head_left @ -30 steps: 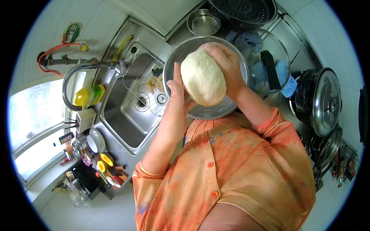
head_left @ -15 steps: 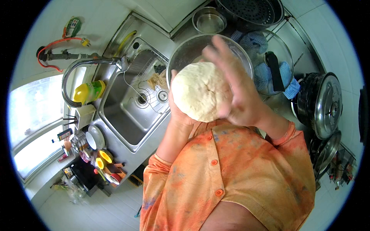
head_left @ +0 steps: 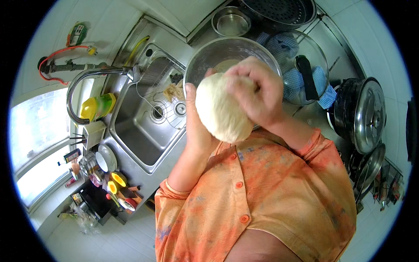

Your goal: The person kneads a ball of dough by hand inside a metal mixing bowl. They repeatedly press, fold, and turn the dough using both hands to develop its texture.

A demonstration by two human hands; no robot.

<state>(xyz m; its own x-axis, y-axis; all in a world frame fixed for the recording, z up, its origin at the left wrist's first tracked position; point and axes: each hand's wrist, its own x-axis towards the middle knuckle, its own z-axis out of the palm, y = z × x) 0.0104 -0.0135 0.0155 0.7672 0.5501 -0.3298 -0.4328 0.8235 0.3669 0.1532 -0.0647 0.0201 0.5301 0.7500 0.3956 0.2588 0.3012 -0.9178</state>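
Observation:
A smooth ball of pale dough [head_left: 218,118] is held over the front part of a steel bowl [head_left: 200,52]. My left hand [head_left: 194,126] cradles the dough from the left and below, thumb raised along its side, most fingers hidden behind it. My right hand [head_left: 255,91] presses on the upper right of the dough with curled fingers, slightly blurred at the tips.
A sink [head_left: 146,131] with a rack, faucet [head_left: 80,78] and yellow bottle [head_left: 94,109] is at left, dishes [head_left: 107,159] below. Right are a glass lid [head_left: 321,52] over blue cloths [head_left: 327,96], lidded pot [head_left: 362,113] and pans. A small basin [head_left: 231,24] and perforated pan [head_left: 279,11] stand behind.
My right hand has gone from raised and spread half a second ago to curled onto the dough. The dough ball has been turned and sits lower than a second ago.

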